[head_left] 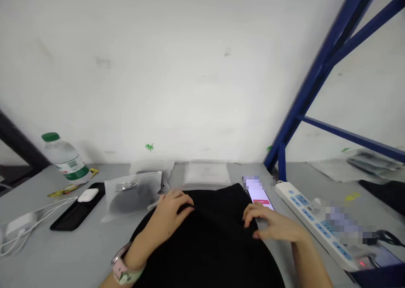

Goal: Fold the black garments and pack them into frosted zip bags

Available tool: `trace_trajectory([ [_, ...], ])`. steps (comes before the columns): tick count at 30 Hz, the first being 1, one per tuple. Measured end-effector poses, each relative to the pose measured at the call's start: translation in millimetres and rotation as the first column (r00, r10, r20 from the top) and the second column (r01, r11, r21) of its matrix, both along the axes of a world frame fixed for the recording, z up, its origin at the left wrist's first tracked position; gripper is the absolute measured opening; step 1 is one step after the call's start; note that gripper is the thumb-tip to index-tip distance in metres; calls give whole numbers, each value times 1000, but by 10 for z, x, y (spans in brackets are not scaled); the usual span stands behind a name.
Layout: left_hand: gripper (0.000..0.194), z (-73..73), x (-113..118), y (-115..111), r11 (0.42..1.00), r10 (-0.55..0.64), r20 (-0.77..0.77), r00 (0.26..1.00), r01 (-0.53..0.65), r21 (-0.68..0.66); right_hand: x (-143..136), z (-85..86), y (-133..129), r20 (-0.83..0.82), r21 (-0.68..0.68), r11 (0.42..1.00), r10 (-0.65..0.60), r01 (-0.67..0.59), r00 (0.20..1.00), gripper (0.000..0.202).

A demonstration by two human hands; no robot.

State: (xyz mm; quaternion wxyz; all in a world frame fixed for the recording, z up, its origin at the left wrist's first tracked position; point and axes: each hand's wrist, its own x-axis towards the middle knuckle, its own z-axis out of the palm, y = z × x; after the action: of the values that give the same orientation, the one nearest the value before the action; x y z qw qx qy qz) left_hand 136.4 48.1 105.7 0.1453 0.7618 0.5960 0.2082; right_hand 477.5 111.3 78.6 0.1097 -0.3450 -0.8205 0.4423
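A large piece of black cloth point(211, 241) lies across the middle of the grey table and runs down to the bottom edge of the view. At its upper left, my left hand point(172, 212) pinches a fold of the cloth between thumb and fingers; a watch with a pink and green band point(122, 267) is on that wrist. My right hand point(268, 224) is over the cloth's right edge, its fingers curled with thumb and fingertips apart and nothing visible between them. A lit phone point(257, 193) lies just behind my right hand.
Left on the grey table point(79, 254) are a bottle point(68, 157), a black phone point(77, 212) with a white case point(88, 195), cables and a zip bag point(133, 195). A white packet point(207, 174) lies behind the cloth. Right are a power strip point(316, 224) and blue frame point(303, 89).
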Motion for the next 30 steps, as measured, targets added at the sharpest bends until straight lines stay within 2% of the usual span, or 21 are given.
trace_trajectory([
  [2, 19, 15, 14, 211, 999, 29, -12, 999, -29, 23, -35, -47, 62, -58, 9, 988, -151, 151, 987, 24],
  [3, 18, 4, 35, 304, 998, 56, -23, 998, -55, 35, -62, -67, 96, -85, 30, 963, -266, 269, 960, 28],
  [4, 17, -13, 62, 375, 995, 91, -33, 995, -90, 50, -93, -80, 123, -117, 63, 910, -400, 409, 909, 32],
  [6, 16, -51, 118, 424, 983, 165, -41, 985, -161, 90, -151, -81, 124, -202, 147, 751, -615, 644, 762, 37],
  [7, 16, -65, 139, 396, 979, 180, -37, 983, -176, 103, -176, -71, 91, -242, 182, 688, -661, 702, 710, 37],
  [8, 16, -75, 149, 334, 981, 171, -28, 985, -168, 99, -195, -57, 37, -260, 208, 673, -662, 710, 703, 37],
  [9, 17, -84, 148, 246, 988, 141, -15, 990, -139, 74, -212, -43, -33, -255, 225, 708, -620, 669, 742, 36],
  [12, 20, -114, 73, -64, 998, 9, -1, 1000, -9, -67, -259, -43, -252, -106, 214, 901, -362, 377, 926, 25],
  [14, 17, -131, -5, -217, 990, -28, -31, 999, 23, -141, -293, -73, -342, 42, 196, 950, -254, 241, 966, 30],
  [17, 8, -76, -99, -346, 975, -53, -71, 996, 36, -219, -309, -44, -403, 204, 179, 957, -263, 229, 943, 26],
  [19, 7, 41, -141, -447, 964, -69, -64, 996, 50, -262, -260, 90, -464, 217, 166, 965, -236, 203, 947, 18],
  [22, 9, 230, -187, -705, 927, -128, 5, 992, 122, -354, -105, 377, -647, 172, 66, 997, -48, 37, 984, 16],
  [24, 11, 248, -207, -885, 890, -171, 67, 983, 184, -417, -26, 484, -783, 154, -31, 999, 14, -9, 988, 17],
  [25, 12, 208, -212, -947, 889, -165, 84, 983, 185, -419, -17, 480, -833, 154, -41, 999, -12, 19, 988, 18],
  [27, 18, 46, -215, -982, 936, -91, 57, 994, 105, -337, -61, 352, -863, 141, 52, 988, -150, 144, 979, 22],
  [29, 29, -155, -222, -907, 984, 103, -47, 994, -108, -138, -156, 107, -781, 76, 226, 937, -290, 267, 954, 31],
  [30, 35, -244, -234, -845, 968, 249, -110, 962, -252, -12, -206, -30, -701, 36, 315, 895, -343, 315, 939, 36],
])
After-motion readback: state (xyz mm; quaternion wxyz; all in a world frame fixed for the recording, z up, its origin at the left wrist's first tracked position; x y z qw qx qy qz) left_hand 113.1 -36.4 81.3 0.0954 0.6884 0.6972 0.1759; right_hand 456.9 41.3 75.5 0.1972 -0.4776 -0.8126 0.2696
